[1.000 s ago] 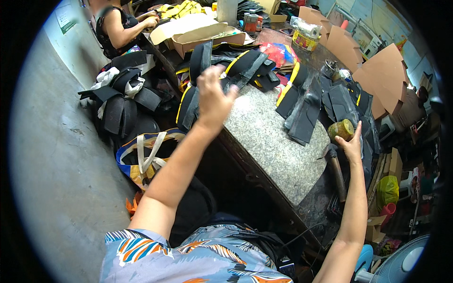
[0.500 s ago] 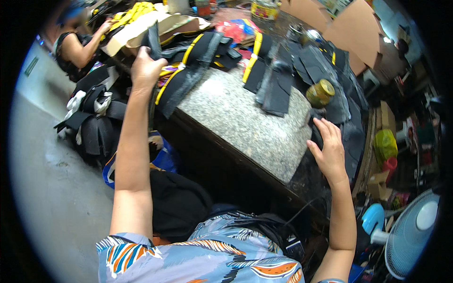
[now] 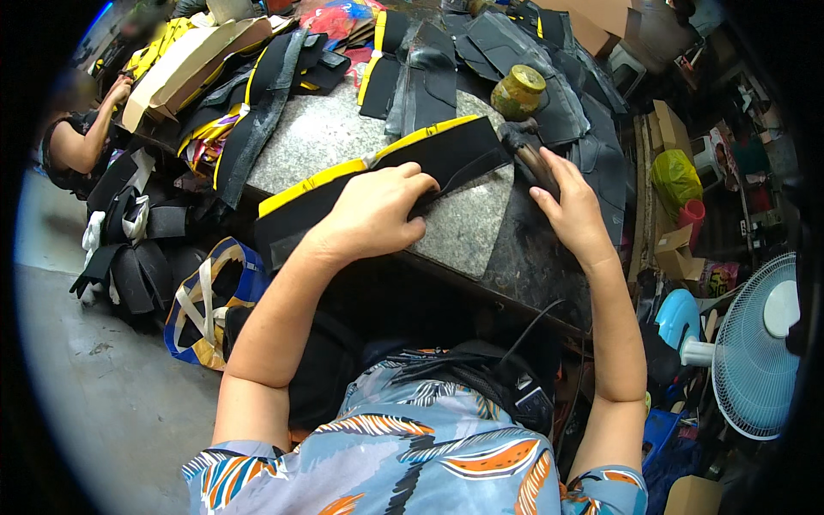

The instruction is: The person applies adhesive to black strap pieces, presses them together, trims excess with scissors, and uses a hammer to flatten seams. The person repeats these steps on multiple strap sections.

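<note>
On the stone slab (image 3: 343,137), my left hand (image 3: 373,215) presses flat, fingers spread, pinning the black yellow-edged strip (image 3: 386,172) so it won't slide; right hand (image 3: 571,206) curls around a brush handle (image 3: 532,159).

A stone slab (image 3: 343,137) tops the workbench in front of the person. On the slab's near part a long padded strip (image 3: 386,176) lies slantwise, its left end hanging over the near-left edge. The left hand (image 3: 373,215) rests flat on the strip's middle. To the right, the right hand (image 3: 571,206) lies at the slab's right edge, touching a tool handle (image 3: 528,154). Just behind the handle stands a lidded jar (image 3: 518,92). More cut pieces (image 3: 429,69) are piled along the slab's far side. Left of the bench, on the floor, a tote bag (image 3: 206,296) sits open. A fan (image 3: 760,343) stands at the far right.
</note>
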Motion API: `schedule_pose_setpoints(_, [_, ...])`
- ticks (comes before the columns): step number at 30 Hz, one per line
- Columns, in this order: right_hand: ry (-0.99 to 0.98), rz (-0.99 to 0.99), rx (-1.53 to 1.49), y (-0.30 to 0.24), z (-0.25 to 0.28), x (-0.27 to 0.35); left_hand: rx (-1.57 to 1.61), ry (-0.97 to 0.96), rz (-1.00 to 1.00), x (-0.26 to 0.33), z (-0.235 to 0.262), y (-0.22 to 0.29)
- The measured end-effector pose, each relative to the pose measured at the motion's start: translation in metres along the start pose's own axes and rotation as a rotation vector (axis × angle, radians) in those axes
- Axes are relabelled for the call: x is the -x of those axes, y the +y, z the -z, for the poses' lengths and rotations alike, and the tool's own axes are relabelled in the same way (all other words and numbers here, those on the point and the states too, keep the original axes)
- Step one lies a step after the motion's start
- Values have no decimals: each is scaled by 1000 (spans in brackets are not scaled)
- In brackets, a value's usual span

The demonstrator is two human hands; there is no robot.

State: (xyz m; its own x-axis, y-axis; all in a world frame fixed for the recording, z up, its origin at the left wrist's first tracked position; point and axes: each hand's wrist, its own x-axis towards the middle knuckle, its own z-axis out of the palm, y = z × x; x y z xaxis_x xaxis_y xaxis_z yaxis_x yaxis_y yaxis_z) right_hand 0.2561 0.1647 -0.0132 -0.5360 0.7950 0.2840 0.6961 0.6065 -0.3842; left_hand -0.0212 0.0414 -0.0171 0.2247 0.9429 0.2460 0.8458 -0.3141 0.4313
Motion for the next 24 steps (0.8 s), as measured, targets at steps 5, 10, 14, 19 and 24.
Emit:
schedule_pose_setpoints(5, [218,182,159,-13,-1,5,36,-6,26,-12,-4,-7])
schedule_pose_setpoints(10, [105,472,-47,-47,-9,1,533,-255,248,-33,10,-40])
schedule_pose_setpoints(14, [20,506,-96,-63,-18,-5,726,-306,324,-38,18,-58])
schedule_pose_setpoints(19, [-33,420,-233,-61,-17,-9,786,-299,379,-37,21,-60])
schedule_pose_setpoints(24, [25,470,-235,-64,-8,-3,887,-156,377,-30,24,-50])
